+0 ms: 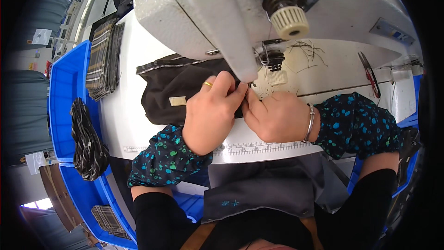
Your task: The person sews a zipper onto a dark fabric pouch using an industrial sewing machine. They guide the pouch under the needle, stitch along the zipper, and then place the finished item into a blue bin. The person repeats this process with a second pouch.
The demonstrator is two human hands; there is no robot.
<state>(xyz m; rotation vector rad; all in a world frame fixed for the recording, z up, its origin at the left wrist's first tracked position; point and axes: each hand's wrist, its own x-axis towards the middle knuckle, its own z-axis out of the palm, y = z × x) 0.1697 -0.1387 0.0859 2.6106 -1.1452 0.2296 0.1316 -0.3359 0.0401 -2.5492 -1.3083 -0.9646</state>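
A dark brown fabric piece (162,85) lies on the white sewing table under the head of a sewing machine (222,23). Along its far edge runs a zipper (173,65), and a small cream label (177,101) sits on its face. My left hand (210,111) is closed on the fabric's right part, thumb and forefinger pinched close to the needle area. From the other side my right hand (277,115) pinches the same edge, its fingertips nearly meeting the left ones. The fingertips and the machine head hide the needle and the exact grip.
A printed ruler strip (259,148) follows the table's near edge. Scissors (369,74) and loose dark threads (305,52) lie at right. Stacked plaid fabric pieces (102,60) stand at left by a blue bin (69,92), with a dark fabric bundle (87,141) over its edge.
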